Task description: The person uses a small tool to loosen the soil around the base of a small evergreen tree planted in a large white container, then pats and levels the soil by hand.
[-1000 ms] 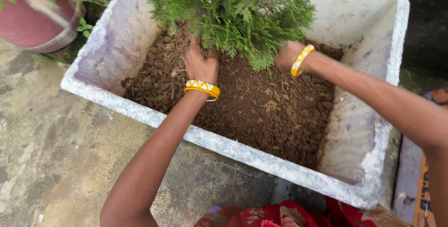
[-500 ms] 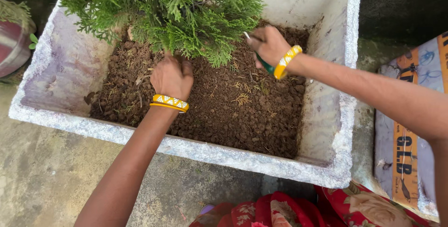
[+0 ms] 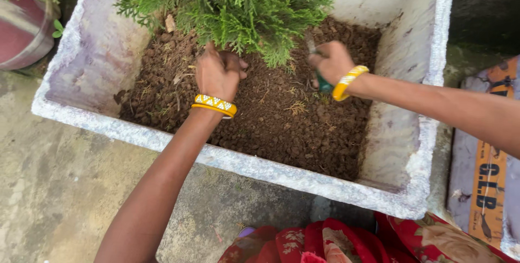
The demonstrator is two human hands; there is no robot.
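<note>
Nearest me I see a fold of red floral cloth (image 3: 325, 244) at the bottom edge, then bare concrete ground (image 3: 59, 187), then the near rim of the white foam planter box (image 3: 281, 173) that carries everything.

Inside the box, loose brown soil (image 3: 292, 127) fills the floor from the near wall to the far one. It looks crumbly and dry, so I judge it would give way under a finger and hold nothing firmly.

My left hand (image 3: 218, 72) sits mid-box toward the left wall, a yellow bangle (image 3: 215, 105) at the wrist, fingers curled down into the soil at the base of the small conifer shrub (image 3: 227, 6). It is clenched; whether it grips the stem or just a clump of soil I cannot tell, because foliage covers the fingertips.

My right hand (image 3: 331, 63) is toward the right wall, wrapped around a green-handled tool (image 3: 324, 83) whose pale tip rises toward the greenery. That grip is firm on the handle.

The shrub stands at the far-left part of the box, its sprays overhanging both hands. I judge it light but top-bushy, with soft, springy fronds that would bend or strip if pulled; the woody stem low at soil level is the sound place to hold it.

Beyond the left wall is a reddish round pot (image 3: 19, 38); to the right lies a printed sack (image 3: 487, 182).
</note>
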